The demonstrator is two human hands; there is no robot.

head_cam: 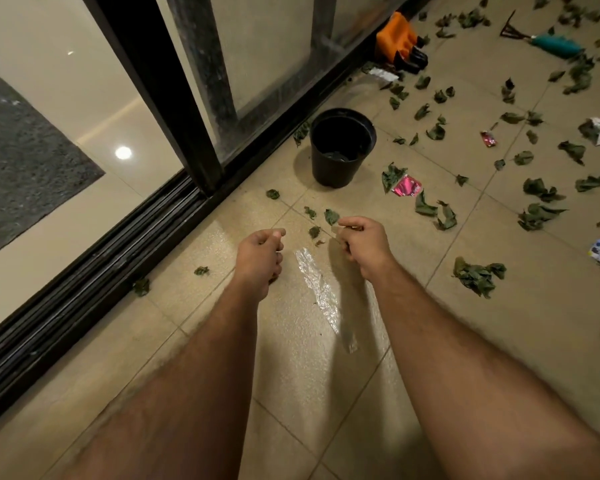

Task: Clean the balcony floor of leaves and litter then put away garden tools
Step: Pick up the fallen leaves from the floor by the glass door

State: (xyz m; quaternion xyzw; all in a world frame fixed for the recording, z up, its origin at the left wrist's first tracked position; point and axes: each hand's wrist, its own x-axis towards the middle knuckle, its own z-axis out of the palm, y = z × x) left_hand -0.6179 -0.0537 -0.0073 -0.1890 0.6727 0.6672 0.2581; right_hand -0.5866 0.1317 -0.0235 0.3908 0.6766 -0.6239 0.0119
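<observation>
clear plastic bag (pixel 317 289) pinched between left hand (pixel 258 252) and right hand (pixel 362 245) — both curled on it

Warm, yellowish indoor-type light fills the scene at moderate brightness. 2 round white glare spots (pixel 123 153) sit on the glossy cream indoor floor (pixel 84 109) behind the glass. The beige tiled balcony floor (pixel 430 341) shines wetly, and a crinkled transparent plastic strip (pixel 321 294) throws back bright highlights. Soft shadows fall beside both forearms and left of the round black plastic pot (pixel 342 147). Wide-angle distortion bends the black metal sliding-door track (pixel 84 282). Far corners look slightly soft.
</observation>
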